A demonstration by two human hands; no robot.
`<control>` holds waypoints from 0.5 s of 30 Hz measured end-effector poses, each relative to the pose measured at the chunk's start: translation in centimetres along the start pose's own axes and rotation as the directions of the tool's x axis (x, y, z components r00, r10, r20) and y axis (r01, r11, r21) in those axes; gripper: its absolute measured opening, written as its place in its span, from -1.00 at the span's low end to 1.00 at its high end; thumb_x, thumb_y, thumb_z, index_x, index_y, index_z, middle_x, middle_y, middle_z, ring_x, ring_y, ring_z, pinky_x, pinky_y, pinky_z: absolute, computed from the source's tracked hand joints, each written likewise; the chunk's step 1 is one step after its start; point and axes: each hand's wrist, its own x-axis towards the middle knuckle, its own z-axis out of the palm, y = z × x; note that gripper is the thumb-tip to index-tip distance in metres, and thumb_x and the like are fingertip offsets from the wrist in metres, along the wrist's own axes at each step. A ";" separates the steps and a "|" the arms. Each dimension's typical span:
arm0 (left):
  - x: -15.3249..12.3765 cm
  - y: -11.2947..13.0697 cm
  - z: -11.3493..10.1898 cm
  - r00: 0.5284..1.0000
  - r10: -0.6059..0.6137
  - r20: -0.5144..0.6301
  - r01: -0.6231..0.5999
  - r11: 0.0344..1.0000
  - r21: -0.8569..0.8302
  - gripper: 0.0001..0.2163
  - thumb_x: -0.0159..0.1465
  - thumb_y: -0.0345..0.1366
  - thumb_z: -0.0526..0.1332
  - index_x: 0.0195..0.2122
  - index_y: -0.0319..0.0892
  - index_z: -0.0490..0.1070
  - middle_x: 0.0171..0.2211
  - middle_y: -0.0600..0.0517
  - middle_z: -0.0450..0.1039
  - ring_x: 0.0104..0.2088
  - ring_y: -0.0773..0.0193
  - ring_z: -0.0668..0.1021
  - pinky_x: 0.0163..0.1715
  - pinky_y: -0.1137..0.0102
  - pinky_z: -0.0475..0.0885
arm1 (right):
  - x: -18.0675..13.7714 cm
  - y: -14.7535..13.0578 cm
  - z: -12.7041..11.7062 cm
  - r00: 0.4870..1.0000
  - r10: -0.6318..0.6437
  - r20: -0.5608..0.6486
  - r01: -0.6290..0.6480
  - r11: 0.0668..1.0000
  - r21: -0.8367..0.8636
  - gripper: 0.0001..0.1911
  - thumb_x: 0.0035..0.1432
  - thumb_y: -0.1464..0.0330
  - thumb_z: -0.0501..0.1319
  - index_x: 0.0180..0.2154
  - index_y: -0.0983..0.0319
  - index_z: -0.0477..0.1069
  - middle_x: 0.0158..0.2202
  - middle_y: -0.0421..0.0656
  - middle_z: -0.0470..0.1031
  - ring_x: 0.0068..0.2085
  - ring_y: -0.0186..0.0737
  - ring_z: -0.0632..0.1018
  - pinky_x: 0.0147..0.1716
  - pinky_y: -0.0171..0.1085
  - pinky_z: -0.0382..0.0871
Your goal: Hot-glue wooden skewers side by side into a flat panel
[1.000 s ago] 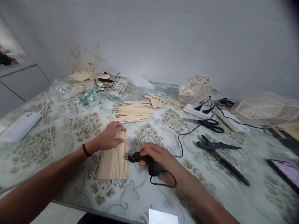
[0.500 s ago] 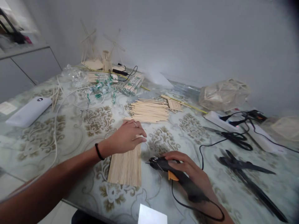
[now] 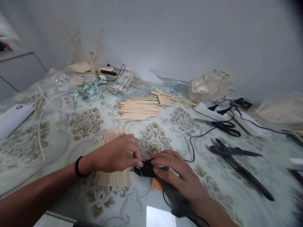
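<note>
A flat panel of thin wooden sticks (image 3: 113, 179) lies on the patterned table in front of me. Across it rests my left hand (image 3: 120, 153), fingers curled and thumb bent in beside the nozzle end of a black glue gun (image 3: 169, 190). Whether a small thing sits between those fingertips I cannot make out. My right hand (image 3: 176, 170) is wrapped over the glue gun from above, and its orange trigger (image 3: 157, 184) shows underneath. The gun's nozzle points left, at the panel's right edge.
Loose sticks (image 3: 139, 108) lie in a pile beyond the panel. On the right are black cutters (image 3: 239, 167), a white power strip (image 3: 210, 112) and coiled black cable (image 3: 227, 127). A white power bank (image 3: 15, 119) and cable are left. Wooden stick models (image 3: 210, 85) stand near the wall.
My right hand has brought the glue gun left to the panel's edge. My left hand has come down toward the nozzle, its fingers closing. The view has swung to the right.
</note>
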 end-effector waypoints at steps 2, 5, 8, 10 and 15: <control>-0.1 0.1 0.2 1.000 -0.024 -0.009 0.024 1.000 0.019 -0.85 0.30 -0.37 0.37 -0.43 -0.18 0.53 -0.41 0.13 0.52 -0.30 0.36 0.52 -0.09 0.36 0.33 | 0.2 -0.2 0.1 0.999 -0.040 -0.004 0.040 0.999 -0.030 -0.81 0.42 0.38 0.16 -0.08 0.05 0.54 -0.03 -0.13 0.65 0.00 -0.10 0.64 0.08 -0.02 0.52; -0.2 0.1 0.3 1.000 -0.023 -0.020 0.023 0.999 0.031 -0.84 0.30 -0.42 0.34 -0.44 -0.20 0.48 -0.41 0.11 0.47 -0.30 0.36 0.48 -0.20 0.41 0.34 | 0.5 -0.3 0.2 0.998 -0.059 0.000 0.059 0.997 -0.042 -0.78 0.43 0.41 0.13 -0.08 0.06 0.53 -0.04 -0.13 0.65 -0.02 -0.13 0.64 0.04 -0.06 0.53; -0.4 0.0 0.4 0.999 0.029 -0.020 -0.028 0.998 0.049 -0.87 0.33 -0.45 0.28 -0.39 -0.20 0.46 -0.37 0.09 0.46 -0.28 0.35 0.47 -0.18 0.42 0.35 | 0.6 -0.4 0.3 0.999 -0.052 0.014 0.052 0.998 -0.028 -0.78 0.44 0.42 0.11 -0.10 0.08 0.52 -0.06 -0.13 0.65 -0.05 -0.14 0.63 -0.03 -0.09 0.53; -0.5 -0.2 0.4 0.998 0.055 -0.005 -0.055 0.997 0.057 -0.88 0.37 -0.44 0.23 -0.35 -0.19 0.45 -0.34 0.08 0.45 -0.26 0.34 0.47 -0.16 0.41 0.35 | 0.7 -0.4 0.2 0.999 -0.036 0.016 0.036 0.999 -0.018 -0.78 0.45 0.43 0.10 -0.11 0.09 0.51 -0.08 -0.13 0.65 -0.06 -0.14 0.63 -0.06 -0.11 0.53; -0.7 -0.5 0.2 0.998 0.064 0.021 -0.065 0.998 0.010 -0.87 0.44 -0.38 0.14 -0.28 -0.17 0.38 -0.27 0.04 0.41 -0.22 0.30 0.44 -0.16 0.38 0.35 | 0.7 -0.4 -0.2 1.000 -0.006 0.004 0.006 1.000 0.015 -0.82 0.43 0.45 0.10 -0.09 0.11 0.45 -0.07 -0.12 0.65 -0.07 -0.12 0.62 -0.06 -0.11 0.50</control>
